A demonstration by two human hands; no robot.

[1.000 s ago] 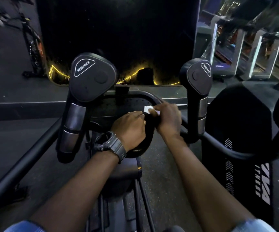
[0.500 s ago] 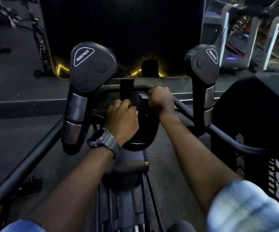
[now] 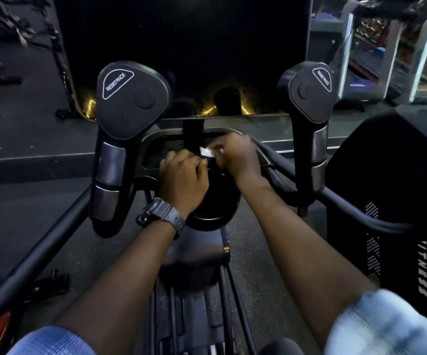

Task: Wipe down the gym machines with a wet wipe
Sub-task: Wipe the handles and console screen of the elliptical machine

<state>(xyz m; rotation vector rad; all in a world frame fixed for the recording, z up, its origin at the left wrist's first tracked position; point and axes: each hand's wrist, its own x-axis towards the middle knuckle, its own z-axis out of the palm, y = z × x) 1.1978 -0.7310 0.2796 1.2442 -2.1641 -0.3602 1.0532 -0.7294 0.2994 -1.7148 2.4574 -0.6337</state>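
Since half a second ago the wet wipe [image 3: 206, 151] is more exposed, a white scrap sticking out left of the right hand's fingers; before it was mostly hidden. Both hands have barely shifted on the tray. Head view, frame centre: right hand [image 3: 238, 156] reaches in from lower right, knuckles up, fingers curled down and pinching the wipe against the far part of the machine's black console tray [image 3: 156, 142]; hand is motion-blurred. Left hand [image 3: 184, 179] sits just left and nearer, fist-like, fingers curled over the tray's edge, gripping it; thumb close to the wipe, contact unclear. Black watch [image 3: 159, 213] on left wrist. Two handles with RESISTANCE pads flank the tray: left handle [image 3: 133, 98], right handle [image 3: 309, 90].
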